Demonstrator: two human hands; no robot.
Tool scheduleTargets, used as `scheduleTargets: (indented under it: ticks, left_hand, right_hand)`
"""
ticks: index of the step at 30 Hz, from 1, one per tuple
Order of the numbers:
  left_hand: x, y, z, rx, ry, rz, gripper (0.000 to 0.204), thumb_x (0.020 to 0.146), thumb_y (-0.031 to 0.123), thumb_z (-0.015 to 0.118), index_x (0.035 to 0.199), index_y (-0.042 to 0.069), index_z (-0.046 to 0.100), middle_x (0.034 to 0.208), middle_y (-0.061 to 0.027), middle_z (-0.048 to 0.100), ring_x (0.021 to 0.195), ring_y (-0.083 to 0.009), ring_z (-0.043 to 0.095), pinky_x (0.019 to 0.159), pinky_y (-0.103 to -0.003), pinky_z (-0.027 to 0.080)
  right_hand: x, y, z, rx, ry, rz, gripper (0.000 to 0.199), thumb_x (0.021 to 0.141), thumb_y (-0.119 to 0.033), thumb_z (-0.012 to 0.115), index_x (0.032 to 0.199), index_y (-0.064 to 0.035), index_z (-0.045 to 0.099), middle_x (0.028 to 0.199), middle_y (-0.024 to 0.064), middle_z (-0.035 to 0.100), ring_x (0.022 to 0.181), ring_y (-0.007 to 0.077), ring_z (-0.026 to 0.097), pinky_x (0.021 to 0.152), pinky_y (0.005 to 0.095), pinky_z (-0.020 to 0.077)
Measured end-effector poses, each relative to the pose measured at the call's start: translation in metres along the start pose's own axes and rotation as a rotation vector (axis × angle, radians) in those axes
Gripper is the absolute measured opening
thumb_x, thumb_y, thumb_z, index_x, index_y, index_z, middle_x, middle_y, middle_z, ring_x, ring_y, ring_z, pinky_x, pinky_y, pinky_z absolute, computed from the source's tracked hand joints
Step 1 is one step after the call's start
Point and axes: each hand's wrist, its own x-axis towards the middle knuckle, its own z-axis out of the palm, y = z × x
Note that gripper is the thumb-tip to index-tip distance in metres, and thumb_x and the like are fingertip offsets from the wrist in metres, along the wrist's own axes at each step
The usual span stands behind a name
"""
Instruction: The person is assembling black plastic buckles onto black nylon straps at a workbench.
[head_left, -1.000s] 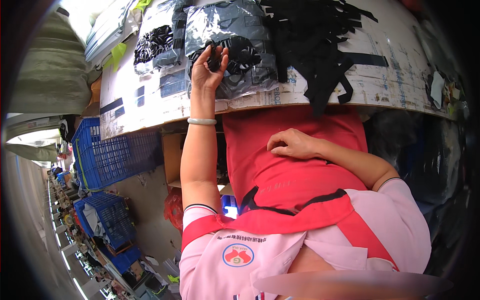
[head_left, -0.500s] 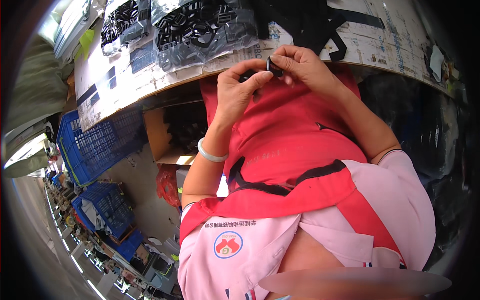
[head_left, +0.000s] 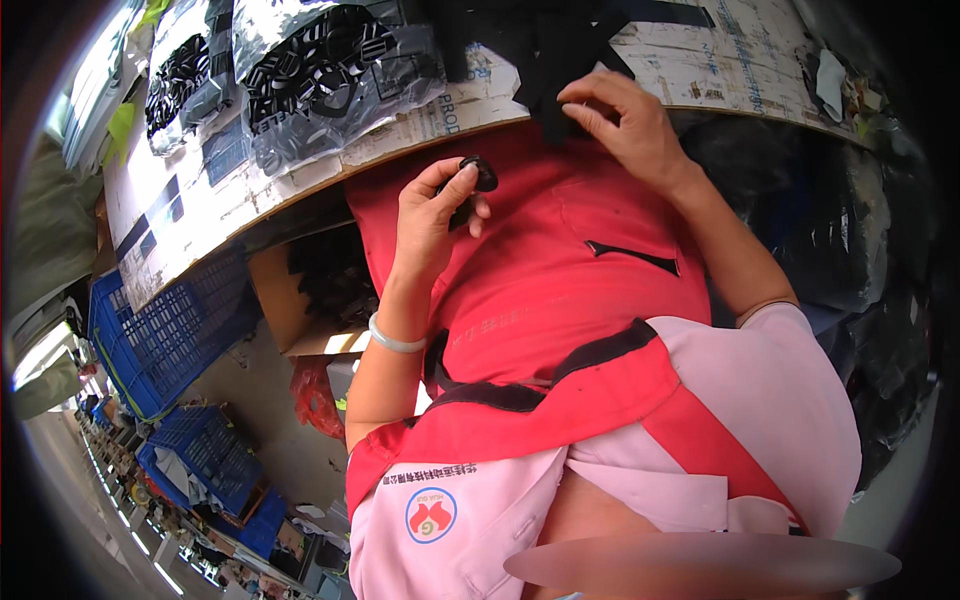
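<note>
We see the left hand (head_left: 432, 212) raised in front of the red apron (head_left: 560, 290), its thumb and fingertips pinched on a small black buckle (head_left: 480, 175) held just below the table edge (head_left: 400, 160). A pale bangle (head_left: 392, 340) rings that wrist.

The right hand (head_left: 625, 125) sits higher, at the table's edge, fingers curled and closing on a strand from the heap of black straps (head_left: 545, 50) that spills over the rim; we read it as gripping the strap, though the fingertips partly hide the contact. The two hands are apart, the buckle between them but nearer the left.

Beyond the left hand, two clear plastic bags lie on the table: the nearer bag (head_left: 330, 75) holds black-and-white banded pieces, and a narrower bag (head_left: 180, 85) farther left holds similar dark parts. Both rest on flattened white cardboard (head_left: 200, 200) with dark printed blocks.

Under the table we see an open brown carton (head_left: 300, 300) of dark pieces, and to its left stacked blue plastic crates (head_left: 165, 340). A round red-and-white badge (head_left: 431, 515) marks the pink shirt below the apron.
</note>
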Motion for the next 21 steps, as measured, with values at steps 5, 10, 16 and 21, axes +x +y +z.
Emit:
scheduleTargets:
  ticks: [5,10,16,21]
  left_hand:
    - [0.005,-0.007,0.004,-0.08,-0.035,-0.101,0.02,0.091,0.012,0.065,0.104,-0.002,0.061,0.089,-0.01,0.066,0.067,-0.0171,0.065,0.058,-0.027,0.055]
    - [0.009,-0.006,0.015,-0.151,0.066,-0.105,0.023,0.089,0.006,0.067,0.108,-0.004,0.061,0.091,-0.0114,0.066,0.073,-0.0185,0.067,0.066,-0.028,0.058]
    - [0.006,-0.003,0.016,0.071,0.036,-0.009,0.021,0.09,0.009,0.065,0.106,-0.005,0.064,0.085,-0.0085,0.065,0.068,-0.0151,0.063,0.057,-0.027,0.055]
    - [0.003,0.005,0.019,0.062,0.077,0.015,0.02,0.091,0.013,0.066,0.1,-0.004,0.065,0.078,-0.0067,0.064,0.057,-0.0105,0.056,0.044,-0.022,0.042]
  right_hand:
    - [0.046,0.046,-0.023,-0.444,0.19,-0.437,0.029,0.081,-0.014,0.068,0.108,-0.0078,0.063,0.103,0.0066,0.061,0.101,0.0274,0.054,0.088,0.036,0.0448]
    - [0.065,0.063,-0.02,-0.373,0.005,-0.333,0.026,0.08,-0.013,0.068,0.104,-0.0046,0.062,0.101,0.0071,0.058,0.097,0.0278,0.053,0.086,0.0363,0.0441]
    - [0.075,0.035,-0.017,-0.392,0.31,-0.568,0.02,0.09,-0.012,0.062,0.106,-0.0005,0.062,0.093,0.0154,0.062,0.081,0.0311,0.06,0.07,0.032,0.048]
    - [0.048,-0.016,-0.018,0.145,0.176,-0.07,0.023,0.091,-0.018,0.061,0.109,-0.0042,0.059,0.083,0.0069,0.059,0.079,0.0198,0.055,0.071,0.0305,0.0432]
